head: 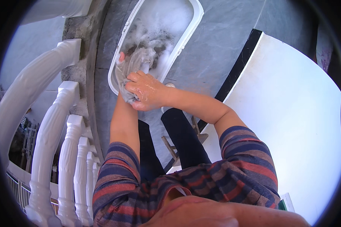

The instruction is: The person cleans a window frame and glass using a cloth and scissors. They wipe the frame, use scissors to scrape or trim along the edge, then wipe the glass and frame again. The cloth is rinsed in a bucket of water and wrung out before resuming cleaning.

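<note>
A wet grey cloth (133,61) is bunched between my hands at the near end of a long white plastic tub (178,51). My right hand (146,89), wet and shiny, grips its near part with curled fingers, just above my left wrist. The cloth lies over my left hand (122,56) and hides most of it; only a fingertip shows at the cloth's left edge. The cloth's far part reaches over the soapy water (164,17), where white foam floats around darker patches.
White balusters (48,136) stand on a rough concrete ledge (76,56) close at left. Grey tiles (213,37) cover the floor. A white wall (284,113) with black skirting (238,65) rises at right. Part of a wooden stool (173,150) shows by my legs.
</note>
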A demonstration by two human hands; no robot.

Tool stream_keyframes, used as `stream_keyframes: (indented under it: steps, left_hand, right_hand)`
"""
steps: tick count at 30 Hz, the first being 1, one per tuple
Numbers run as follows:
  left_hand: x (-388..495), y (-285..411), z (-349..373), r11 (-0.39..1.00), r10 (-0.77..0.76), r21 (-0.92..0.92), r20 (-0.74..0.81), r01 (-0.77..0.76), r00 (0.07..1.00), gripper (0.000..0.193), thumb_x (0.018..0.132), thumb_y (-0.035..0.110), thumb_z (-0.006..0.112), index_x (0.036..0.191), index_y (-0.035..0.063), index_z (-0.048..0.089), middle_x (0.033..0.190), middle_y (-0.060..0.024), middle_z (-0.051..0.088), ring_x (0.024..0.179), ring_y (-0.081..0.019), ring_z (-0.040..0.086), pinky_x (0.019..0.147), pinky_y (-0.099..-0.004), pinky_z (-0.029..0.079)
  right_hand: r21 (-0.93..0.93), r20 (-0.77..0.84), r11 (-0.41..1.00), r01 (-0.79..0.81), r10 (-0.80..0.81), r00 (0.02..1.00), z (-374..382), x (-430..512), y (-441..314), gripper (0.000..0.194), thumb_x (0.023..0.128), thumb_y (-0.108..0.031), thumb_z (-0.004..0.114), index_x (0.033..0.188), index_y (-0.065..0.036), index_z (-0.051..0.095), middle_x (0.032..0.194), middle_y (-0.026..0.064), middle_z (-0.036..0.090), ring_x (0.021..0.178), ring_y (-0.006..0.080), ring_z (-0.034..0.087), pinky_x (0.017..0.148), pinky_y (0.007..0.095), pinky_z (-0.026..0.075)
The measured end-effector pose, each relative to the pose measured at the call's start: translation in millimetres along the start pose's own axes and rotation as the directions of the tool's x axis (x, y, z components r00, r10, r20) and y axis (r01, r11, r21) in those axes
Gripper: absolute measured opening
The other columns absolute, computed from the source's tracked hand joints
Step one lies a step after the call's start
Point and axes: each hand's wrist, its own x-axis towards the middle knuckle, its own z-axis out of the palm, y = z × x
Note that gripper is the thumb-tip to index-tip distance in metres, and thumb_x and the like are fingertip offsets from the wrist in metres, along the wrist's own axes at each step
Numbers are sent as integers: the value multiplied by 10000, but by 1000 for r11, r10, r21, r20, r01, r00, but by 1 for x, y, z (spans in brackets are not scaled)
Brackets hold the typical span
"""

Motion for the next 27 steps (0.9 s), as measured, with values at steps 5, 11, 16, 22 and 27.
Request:
stream_keyframes:
  steps: [5, 11, 16, 22, 27]
  left_hand:
    - [-19, -2, 8, 990, -44, 139, 76, 33, 996, 547, 923, 430, 559, 1297, 31, 548, 1235, -149, 596, 1098, -268, 595, 978, -364, 468]
    - [6, -4, 14, 996, 3, -84, 53, 1, 999, 492, 928, 367, 564, 1276, 20, 564, 1206, -141, 608, 1060, -253, 613, 950, -359, 487]
    - [18, 2, 12, 977, 59, -207, 10, -56, 998, 446, 931, 315, 567, 1258, 11, 577, 1183, -135, 618, 1027, -241, 628, 927, -354, 502]
    - [13, -16, -17, 854, 481, 391, -340, -344, 808, 562, 878, 296, 679, 1261, -84, 518, 1242, -199, 583, 1108, -289, 589, 970, -369, 460]
    - [28, -13, -59, -86, 668, 994, 6, 69, 744, 741, 776, 278, 774, 1339, -47, 418, 1274, -332, 498, 1209, -420, 505, 1039, -445, 390]
  right_hand:
    - [-148, -120, 985, -91, 74, 990, 18, 17, -3, 358, 777, -436, 667, 741, -81, 681, 887, 122, 592, 850, 315, 568, 720, 440, 487]
    - [-342, -391, 926, -158, 12, 920, 42, 43, 64, 349, 790, -422, 685, 613, -122, 665, 677, 66, 601, 613, 281, 616, 550, 401, 506]
    - [-352, -417, 903, -246, 84, 905, 14, 68, 97, 359, 847, -433, 618, 651, -143, 700, 678, 80, 625, 669, 282, 647, 619, 397, 535]
    - [-708, -269, 621, -336, 203, 942, -59, 86, 195, 349, 875, -507, 601, 995, -195, 704, 1147, 78, 603, 1105, 319, 556, 830, 519, 475]
    - [-740, -366, 439, -510, 373, 852, -46, 86, 250, 598, 879, -531, 597, 1418, -309, 460, 1577, 50, 250, 1436, 319, 233, 1099, 613, 205]
